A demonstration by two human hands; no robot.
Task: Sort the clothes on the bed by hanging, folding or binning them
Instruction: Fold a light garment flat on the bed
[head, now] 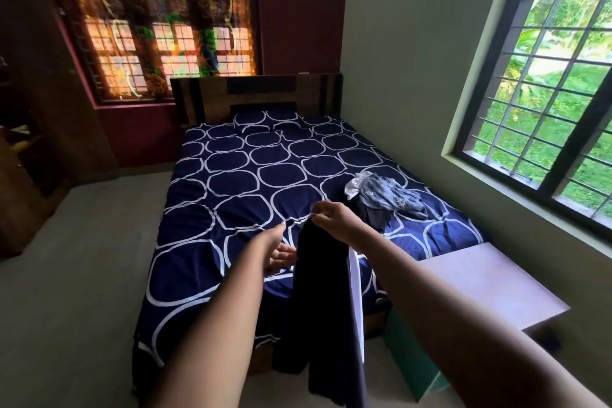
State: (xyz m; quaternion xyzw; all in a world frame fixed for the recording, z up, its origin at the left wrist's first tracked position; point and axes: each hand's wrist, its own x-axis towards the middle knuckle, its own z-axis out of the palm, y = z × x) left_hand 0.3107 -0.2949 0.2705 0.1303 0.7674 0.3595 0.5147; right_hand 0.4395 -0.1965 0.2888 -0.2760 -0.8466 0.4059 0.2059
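A bedroom is lying in dim daylight, and the bed (231, 182) is filling its middle, wearing a navy sheet with white looping rings. A wooden headboard (258, 96) is standing at the bed's far end, with a pillow (268, 121) in the same print resting just in front of it. Beyond the headboard a patterned curtain (159, 20) is glowing over a back window. A barred window (546, 93) is showing green foliage along the wall to the right of the bed. A pale table (490, 285) is standing at the bed's near right corner, and a green box (414, 361) is sitting beneath it, beside the foot of the bed.

The person is standing at the foot of the bed with both bare arms reaching forward. The right hand (334, 220) is pinching the top edge of a dark garment (318, 291) between thumb and curled fingers, and the cloth is hanging down over the bed's near end towards the floor (82, 258). A white stripe (357, 308) is running down the garment's right side. The left hand (280, 247) is hovering above the bed just left of the garment, fingers stretched out loosely and gripping nothing; whether the fingertips are touching the cloth is unclear.

A small pile of clothes (387, 199), blue-grey print, white and dark, is lying on the right half of the bed, near its window-side edge.
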